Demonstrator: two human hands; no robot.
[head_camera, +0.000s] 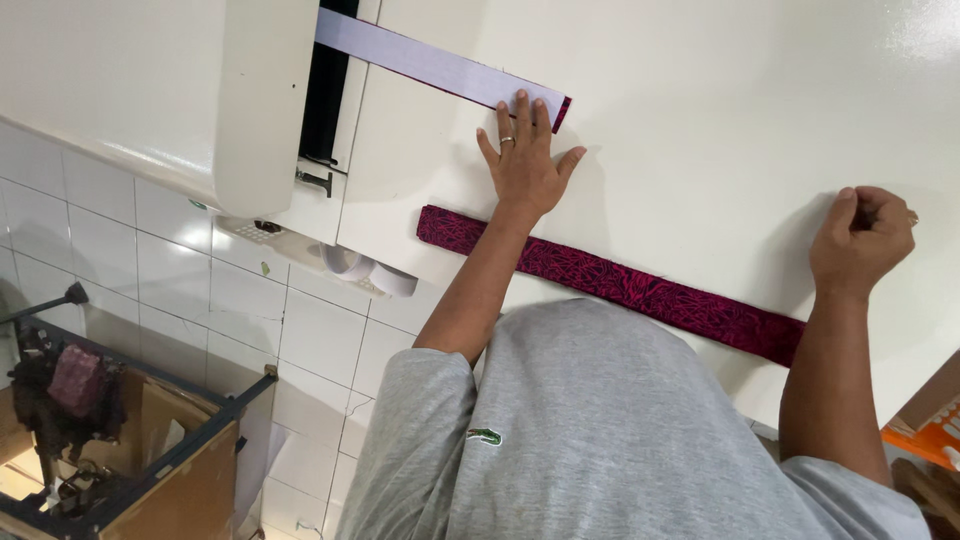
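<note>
Here, the strip (440, 67) lies under the left hand (525, 165).

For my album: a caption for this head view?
Left hand flat on white-backed strip; right hand fisted beside magenta patterned fabric band.

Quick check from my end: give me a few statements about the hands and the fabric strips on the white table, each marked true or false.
1. The left hand lies flat, fingers spread, on the white-backed strip. True.
2. The right hand lies open and flat. False: it is closed in a fist.
3. The patterned magenta strip lies flat on the white table. True.
4. The white-backed strip lies clear of the white machine. False: it runs into the machine.
</note>
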